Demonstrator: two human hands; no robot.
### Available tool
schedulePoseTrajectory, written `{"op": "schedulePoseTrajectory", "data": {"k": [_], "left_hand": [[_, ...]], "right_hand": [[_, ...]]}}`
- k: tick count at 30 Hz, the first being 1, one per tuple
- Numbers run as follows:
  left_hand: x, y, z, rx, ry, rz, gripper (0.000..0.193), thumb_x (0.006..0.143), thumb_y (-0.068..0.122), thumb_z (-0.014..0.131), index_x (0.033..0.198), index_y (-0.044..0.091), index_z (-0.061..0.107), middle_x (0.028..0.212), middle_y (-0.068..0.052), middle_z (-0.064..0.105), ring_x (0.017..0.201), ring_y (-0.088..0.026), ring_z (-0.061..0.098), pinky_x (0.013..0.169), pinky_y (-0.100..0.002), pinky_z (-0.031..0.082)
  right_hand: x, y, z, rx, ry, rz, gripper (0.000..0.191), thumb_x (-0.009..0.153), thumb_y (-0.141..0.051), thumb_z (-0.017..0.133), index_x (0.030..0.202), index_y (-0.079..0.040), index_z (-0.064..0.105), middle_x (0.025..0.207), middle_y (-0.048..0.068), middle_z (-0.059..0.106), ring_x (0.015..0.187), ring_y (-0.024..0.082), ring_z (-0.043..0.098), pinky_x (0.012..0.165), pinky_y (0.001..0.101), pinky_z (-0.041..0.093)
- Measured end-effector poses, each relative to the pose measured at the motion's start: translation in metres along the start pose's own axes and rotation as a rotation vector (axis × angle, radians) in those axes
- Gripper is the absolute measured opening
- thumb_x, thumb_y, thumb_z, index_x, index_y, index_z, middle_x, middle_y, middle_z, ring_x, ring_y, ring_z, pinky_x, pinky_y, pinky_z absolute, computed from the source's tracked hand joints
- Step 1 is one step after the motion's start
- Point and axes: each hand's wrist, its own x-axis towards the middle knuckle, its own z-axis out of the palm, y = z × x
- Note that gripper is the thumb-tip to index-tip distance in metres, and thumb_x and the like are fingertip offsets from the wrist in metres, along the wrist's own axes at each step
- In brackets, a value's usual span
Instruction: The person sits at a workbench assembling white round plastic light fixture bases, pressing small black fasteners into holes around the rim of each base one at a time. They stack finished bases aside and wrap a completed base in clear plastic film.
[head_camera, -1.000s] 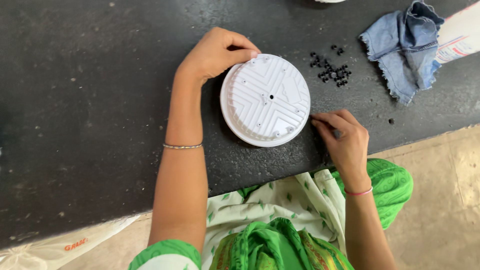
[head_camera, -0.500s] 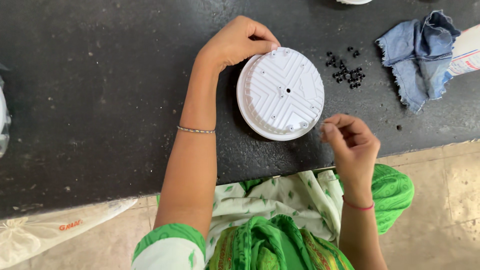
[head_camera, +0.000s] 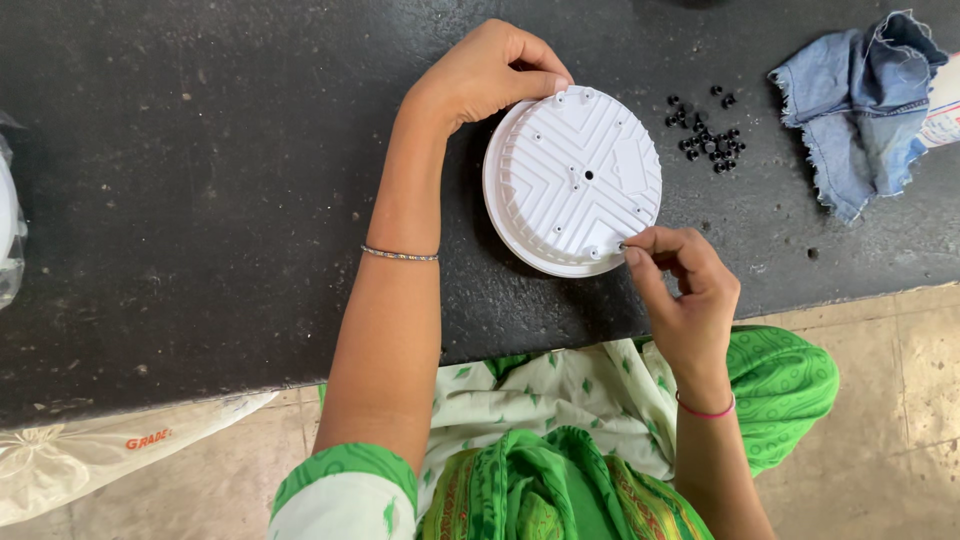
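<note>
I read this as a small assembly workshop, at a manual workstation. The evidence: a dark, speckled stone-like worktop (head_camera: 200, 180) bearing scuffs and dust; a loose pile of small black fasteners (head_camera: 708, 138) lying directly on the surface; a frayed blue denim rag (head_camera: 855, 100) at the far right edge; a white moulded plastic disc housing (head_camera: 572, 180) with ribs and screw bosses; a tied plastic sack (head_camera: 90, 460) on the beige tiled floor (head_camera: 900, 400) below.
</note>
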Motion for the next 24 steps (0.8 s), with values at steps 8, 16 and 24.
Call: {"op": "schedulePoseTrajectory", "data": {"k": [8, 16, 24], "left_hand": [[0.002, -0.001, 0.001, -0.012, -0.010, 0.002, 0.018, 0.089, 0.022, 0.077, 0.099, 0.008, 0.082, 0.090, -0.005, 0.081, 0.082, -0.012, 0.077, 0.080, -0.029, 0.062], [0.004, -0.005, 0.000, -0.024, -0.012, 0.005, 0.018, 0.089, 0.022, 0.077, 0.099, 0.007, 0.082, 0.090, -0.005, 0.081, 0.081, -0.012, 0.077, 0.079, -0.029, 0.062], [0.004, -0.007, 0.001, -0.023, -0.010, 0.026, 0.018, 0.090, 0.022, 0.077, 0.099, 0.007, 0.081, 0.090, -0.005, 0.081, 0.082, -0.012, 0.077, 0.079, -0.029, 0.061]], "right_hand": [[0.004, -0.022, 0.001, -0.283, 0.009, -0.165, 0.010, 0.097, 0.004, 0.073, 0.105, 0.002, 0.068, 0.097, 0.008, 0.069, 0.085, 0.014, 0.068, 0.081, 0.0265, 0.055], [-0.001, -0.024, 0.009, -0.328, 0.094, -0.194, 0.011, 0.098, 0.003, 0.077, 0.107, 0.001, 0.071, 0.101, 0.009, 0.072, 0.088, 0.015, 0.071, 0.082, 0.0273, 0.057], [-0.003, -0.022, 0.010, -0.309, 0.116, -0.190, 0.011, 0.099, 0.003, 0.078, 0.109, 0.002, 0.072, 0.102, 0.009, 0.073, 0.087, 0.014, 0.071, 0.082, 0.0260, 0.057]]}}
